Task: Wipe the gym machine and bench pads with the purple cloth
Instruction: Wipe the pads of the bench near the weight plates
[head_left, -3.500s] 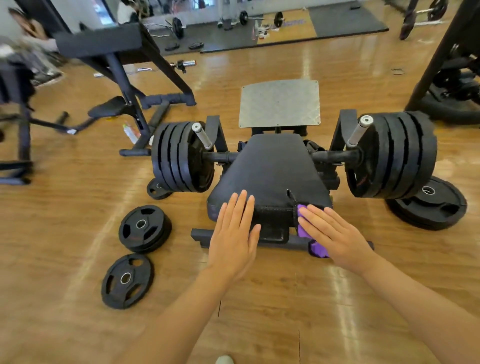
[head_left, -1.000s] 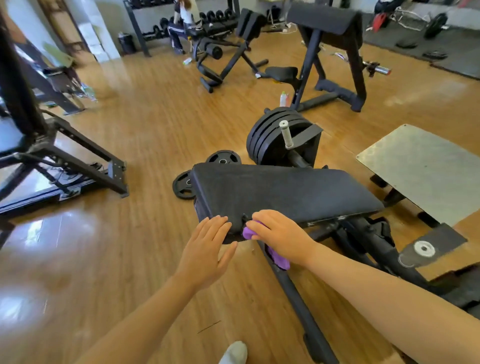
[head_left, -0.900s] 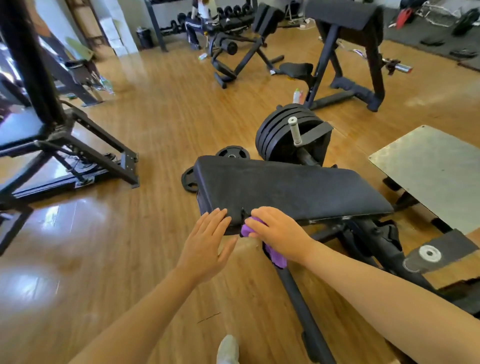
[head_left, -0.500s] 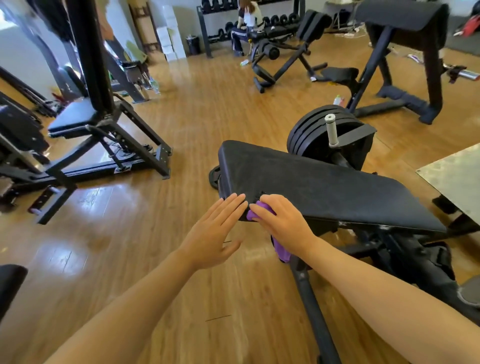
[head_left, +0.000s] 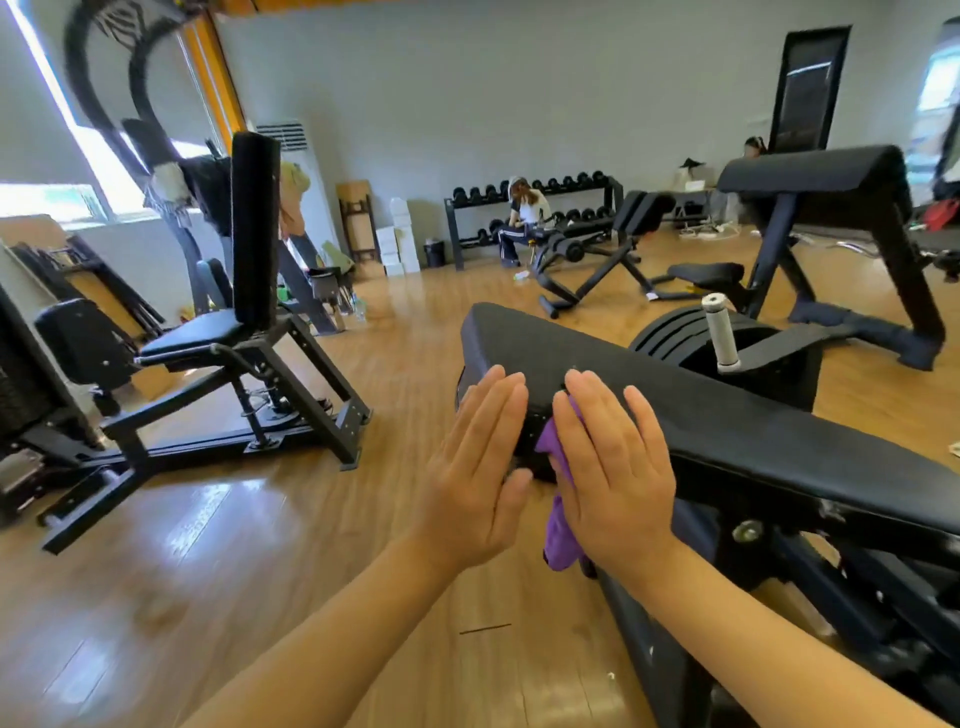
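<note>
A long black bench pad (head_left: 727, 415) runs from the centre to the right edge. My right hand (head_left: 613, 467) lies flat with straight fingers on the pad's near end, pressing the purple cloth (head_left: 561, 525) against it; part of the cloth hangs down below my palm. My left hand (head_left: 478, 467) rests beside it with straight fingers on the pad's end edge, holding nothing. Black weight plates (head_left: 675, 332) sit on a silver-tipped peg (head_left: 719, 332) behind the pad.
A black seated machine (head_left: 249, 332) stands on the wooden floor at left. A preacher bench (head_left: 831, 218) and an incline bench (head_left: 597, 249) stand behind. A person sits by the dumbbell rack (head_left: 545, 202) at the far wall. The machine's frame (head_left: 779, 597) lies under my right arm.
The view has tilted up from the floor toward the room. My hands keep their place on the pad's end; both hands now lie flatter, side by side.
</note>
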